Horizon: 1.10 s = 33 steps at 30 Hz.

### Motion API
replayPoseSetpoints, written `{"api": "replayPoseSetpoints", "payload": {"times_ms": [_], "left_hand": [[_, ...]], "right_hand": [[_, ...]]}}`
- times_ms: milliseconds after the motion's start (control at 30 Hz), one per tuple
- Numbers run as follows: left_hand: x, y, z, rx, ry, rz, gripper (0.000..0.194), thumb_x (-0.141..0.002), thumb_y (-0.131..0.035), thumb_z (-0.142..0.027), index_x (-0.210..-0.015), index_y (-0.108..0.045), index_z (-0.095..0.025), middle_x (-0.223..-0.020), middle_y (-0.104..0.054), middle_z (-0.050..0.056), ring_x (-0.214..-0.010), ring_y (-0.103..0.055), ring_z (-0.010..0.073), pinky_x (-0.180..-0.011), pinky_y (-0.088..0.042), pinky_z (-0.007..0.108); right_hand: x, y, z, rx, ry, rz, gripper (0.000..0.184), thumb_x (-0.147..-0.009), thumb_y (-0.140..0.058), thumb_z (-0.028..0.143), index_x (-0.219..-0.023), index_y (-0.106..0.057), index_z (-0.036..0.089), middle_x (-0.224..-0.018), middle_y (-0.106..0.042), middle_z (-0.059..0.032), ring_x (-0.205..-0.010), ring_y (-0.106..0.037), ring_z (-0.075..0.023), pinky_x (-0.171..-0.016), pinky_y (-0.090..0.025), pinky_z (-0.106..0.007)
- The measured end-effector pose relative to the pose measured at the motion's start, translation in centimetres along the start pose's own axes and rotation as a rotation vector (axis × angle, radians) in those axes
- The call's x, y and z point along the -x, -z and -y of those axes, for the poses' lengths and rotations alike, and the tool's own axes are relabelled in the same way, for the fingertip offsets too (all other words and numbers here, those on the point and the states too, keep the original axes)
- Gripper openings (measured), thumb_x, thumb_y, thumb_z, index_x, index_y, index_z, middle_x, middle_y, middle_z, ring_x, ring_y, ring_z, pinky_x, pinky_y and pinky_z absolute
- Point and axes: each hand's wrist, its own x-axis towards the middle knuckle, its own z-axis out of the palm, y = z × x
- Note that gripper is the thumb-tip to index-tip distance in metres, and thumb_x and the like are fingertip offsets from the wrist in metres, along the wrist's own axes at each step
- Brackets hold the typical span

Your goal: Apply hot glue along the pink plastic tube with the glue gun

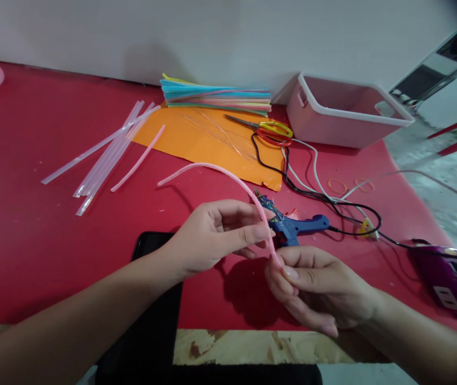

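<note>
A long pink pipe cleaner (228, 172) arcs up and to the left from my two hands. My left hand (216, 235) pinches it between thumb and fingers a little above its lower end. Lower down, my right hand (317, 283) grips that end with thumb and forefinger. Just behind my hands lies a blue hot glue gun (292, 227) with its black cord running right. A shorter pink pipe cleaner (138, 159) rests on the red tabletop, beside several clear glue sticks (106, 155) to its left.
At the back, a bundle of coloured pipe cleaners (216, 97) lies by an orange envelope (196, 136). Scissors (272, 131) rest on its right part, near a pink bin (333, 120). Cords tangle toward a purple power strip (439, 278). A black phone-like slab (152, 315) sits at the front edge.
</note>
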Motion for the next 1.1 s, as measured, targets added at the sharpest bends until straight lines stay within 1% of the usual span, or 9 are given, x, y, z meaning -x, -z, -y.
{"api": "replayPoseSetpoints", "payload": {"times_ms": [200, 433, 533, 600, 667, 733, 867, 967, 1100], "left_hand": [[0.0, 0.0, -0.1, 0.076, 0.018, 0.056, 0.031, -0.071, -0.1, -0.024, -0.089, -0.076, -0.016, -0.076, -0.079, 0.001, -0.073, -0.078, 0.0155, -0.064, -0.065, 0.021], [0.5, 0.0, 0.2, 0.002, 0.003, 0.022, 0.035, -0.072, -0.1, -0.028, -0.093, -0.075, -0.015, -0.073, -0.078, 0.001, -0.07, -0.078, 0.0166, -0.065, -0.065, 0.024], [0.6, 0.1, 0.2, -0.011, -0.01, 0.019, 0.034, -0.073, -0.099, -0.028, -0.094, -0.076, -0.015, -0.074, -0.079, 0.001, -0.072, -0.079, 0.0165, -0.067, -0.065, 0.024], [0.5, 0.3, 0.1, -0.023, -0.023, -0.01, 0.034, -0.076, -0.098, -0.031, -0.097, -0.077, -0.016, -0.078, -0.08, 0.002, -0.074, -0.079, 0.0167, -0.067, -0.065, 0.023], [0.5, 0.6, 0.0, -0.058, -0.036, -0.069, 0.036, -0.077, -0.097, -0.035, -0.1, -0.078, -0.016, -0.082, -0.082, 0.004, -0.076, -0.08, 0.0177, -0.067, -0.065, 0.024], [0.5, 0.8, -0.1, -0.102, -0.035, -0.129, 0.039, -0.078, -0.097, -0.04, -0.103, -0.079, -0.015, -0.085, -0.083, 0.006, -0.077, -0.081, 0.019, -0.068, -0.066, 0.026], [0.4, 1.1, -0.2, -0.121, 0.0, -0.194, 0.047, -0.08, -0.095, -0.043, -0.117, -0.081, -0.016, -0.086, -0.085, 0.007, -0.076, -0.081, 0.019, -0.072, -0.067, 0.027], [0.3, 1.2, -0.2, -0.1, 0.011, -0.206, 0.05, -0.079, -0.096, -0.04, -0.122, -0.081, -0.017, -0.087, -0.086, 0.006, -0.074, -0.08, 0.0173, -0.072, -0.067, 0.027], [0.3, 1.3, -0.1, -0.082, 0.011, -0.191, 0.048, -0.08, -0.096, -0.036, -0.122, -0.081, -0.018, -0.087, -0.087, 0.004, -0.074, -0.079, 0.0136, -0.07, -0.064, 0.021]], "right_hand": [[-0.1, 0.2, 0.2, -0.067, -0.02, 0.056, 0.042, -0.09, -0.082, 0.044, -0.073, -0.057, 0.016, -0.065, -0.062, 0.0029, -0.031, -0.044, -0.0016, -0.029, -0.021, -0.012], [0.1, -0.5, -0.4, 0.227, 0.04, -0.115, 0.046, -0.09, -0.081, 0.057, -0.085, -0.065, 0.014, -0.067, -0.063, 0.003, -0.037, -0.044, -0.0011, -0.036, -0.024, -0.015], [0.9, -0.5, 0.2, 0.557, 0.194, -0.279, 0.043, -0.098, -0.07, 0.059, -0.092, -0.071, 0.016, -0.067, -0.062, 0.002, -0.043, -0.05, -0.0057, -0.039, -0.03, -0.019], [1.8, 0.4, 1.2, 0.929, 0.491, -0.512, 0.029, -0.105, -0.062, 0.045, -0.103, -0.075, 0.02, -0.073, -0.068, -0.0011, -0.053, -0.06, -0.0107, -0.049, -0.044, -0.023], [2.5, 2.1, 2.4, 1.406, 0.777, -0.72, 0.016, -0.102, -0.062, 0.024, -0.111, -0.075, 0.023, -0.097, -0.077, -0.007, -0.084, -0.073, -0.0197, -0.077, -0.059, -0.033], [2.9, 4.2, 3.5, 1.805, 0.894, -0.777, 0.03, -0.091, -0.062, 0.015, -0.119, -0.072, 0.022, -0.115, -0.077, -0.0128, -0.11, -0.073, -0.0315, -0.098, -0.058, -0.05], [2.5, 7.0, 4.3, 2.022, 0.747, -0.641, 0.052, -0.086, -0.056, 0.012, -0.137, -0.064, 0.02, -0.14, -0.067, -0.0181, -0.134, -0.062, -0.038, -0.109, -0.052, -0.059], [1.9, 7.3, 4.0, 1.993, 0.706, -0.573, 0.044, -0.09, -0.058, 0.016, -0.133, -0.066, 0.021, -0.133, -0.07, -0.0165, -0.125, -0.067, -0.0345, -0.105, -0.054, -0.055], [1.8, 7.3, 4.2, 1.928, 0.753, -0.661, 0.036, -0.09, -0.063, 0.02, -0.125, -0.07, 0.023, -0.126, -0.071, -0.0154, -0.117, -0.07, -0.0327, -0.1, -0.056, -0.051]]}}
